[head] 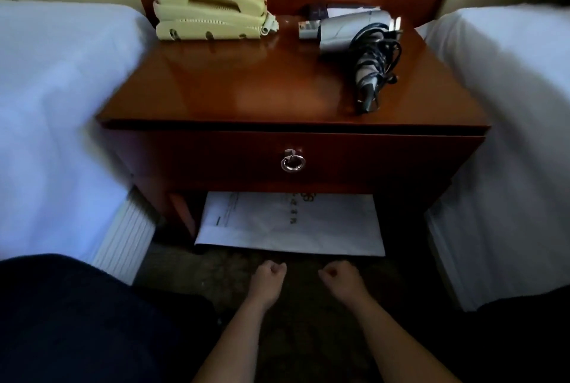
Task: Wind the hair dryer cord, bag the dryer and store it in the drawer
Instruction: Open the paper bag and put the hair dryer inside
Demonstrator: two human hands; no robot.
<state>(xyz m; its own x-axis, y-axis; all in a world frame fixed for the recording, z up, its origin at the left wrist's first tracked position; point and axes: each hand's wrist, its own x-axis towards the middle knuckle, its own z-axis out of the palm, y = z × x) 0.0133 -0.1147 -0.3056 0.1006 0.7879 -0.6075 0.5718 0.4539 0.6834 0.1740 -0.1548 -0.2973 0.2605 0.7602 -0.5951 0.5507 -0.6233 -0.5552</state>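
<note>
A silver hair dryer (342,32) lies on the right side of the wooden nightstand top (234,86), its black cord (377,58) wrapped loosely around the handle. The drawer (370,157) below is closed, with a metal ring pull (292,163) at its middle. A white bag or sheet (290,225) lies flat on the floor under the nightstand. My left hand (267,279) and my right hand (340,277) hover low in front of the nightstand, both curled into loose fists and holding nothing.
A cream telephone (209,10) sits at the back left of the nightstand. A dark object with a paper (327,10) lies behind the dryer. White-covered beds flank the nightstand at left (55,104) and right (518,123). My dark-clothed knee (77,321) is at bottom left.
</note>
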